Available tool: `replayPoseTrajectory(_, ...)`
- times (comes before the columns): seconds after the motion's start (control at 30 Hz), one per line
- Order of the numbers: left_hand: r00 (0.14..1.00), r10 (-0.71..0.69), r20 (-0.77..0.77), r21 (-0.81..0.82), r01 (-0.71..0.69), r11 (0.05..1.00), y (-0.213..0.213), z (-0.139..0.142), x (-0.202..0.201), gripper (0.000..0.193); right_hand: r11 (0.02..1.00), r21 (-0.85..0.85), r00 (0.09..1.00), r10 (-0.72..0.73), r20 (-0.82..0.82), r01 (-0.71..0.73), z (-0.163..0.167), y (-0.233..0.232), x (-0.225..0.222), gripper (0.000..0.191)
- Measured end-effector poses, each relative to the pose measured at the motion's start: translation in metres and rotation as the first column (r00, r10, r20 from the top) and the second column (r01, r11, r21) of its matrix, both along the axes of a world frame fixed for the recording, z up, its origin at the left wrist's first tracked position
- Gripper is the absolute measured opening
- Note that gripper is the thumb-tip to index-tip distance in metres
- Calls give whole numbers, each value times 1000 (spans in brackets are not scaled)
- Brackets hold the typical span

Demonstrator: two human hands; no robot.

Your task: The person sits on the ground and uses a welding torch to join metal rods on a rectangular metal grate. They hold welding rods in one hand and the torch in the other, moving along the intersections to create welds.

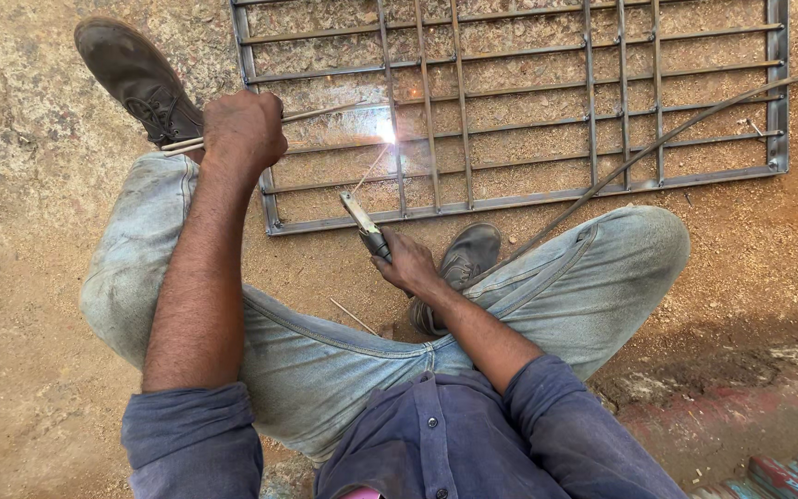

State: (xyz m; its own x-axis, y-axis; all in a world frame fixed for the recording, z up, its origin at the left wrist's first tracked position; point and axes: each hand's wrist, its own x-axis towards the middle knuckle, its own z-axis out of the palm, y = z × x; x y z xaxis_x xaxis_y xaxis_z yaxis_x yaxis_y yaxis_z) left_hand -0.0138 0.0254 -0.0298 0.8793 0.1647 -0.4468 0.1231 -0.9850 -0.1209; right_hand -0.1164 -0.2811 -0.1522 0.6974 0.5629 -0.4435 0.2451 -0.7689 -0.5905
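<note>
A grey metal grille [528, 194] of crossed bars lies flat on the sandy ground. My right hand [408, 263] grips a welding electrode holder [362, 222], whose thin rod reaches up to a bright white spark [386, 131] on one of the grille's bars. My left hand [244, 129] is closed around a bundle of thin welding rods [325, 112] that lie across the grille's left edge. I sit on the ground in faded jeans, with one dark shoe [136, 79] at the grille's left and the other [464, 259] near my right hand.
A dark cable [658, 143] runs from the holder across the grille to the right edge of view. A loose thin rod [353, 316] lies on the ground by my leg. Painted concrete [787, 471] shows at the bottom right.
</note>
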Motion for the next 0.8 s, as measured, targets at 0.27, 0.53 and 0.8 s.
replayPoseTrajectory(0.27, 999, -46, 1, 27, 46, 999, 1, 0, -2, 24, 1000, -4, 1000, -5, -4, 5, -2, 0, -1, 74)
replayPoseTrajectory(0.53, 997, -71, 5, 60, 71, 996, 2, -5, 1, 19, 1000, -7, 1000, -2, -4, 2, 2, 1, 1, 74)
replayPoseTrajectory(0.8, 998, 2, -55, 7, -1, 1000, -2, 0, 0, 19, 998, -70, 996, 0, -90, -6, 1, 2, 2, 74)
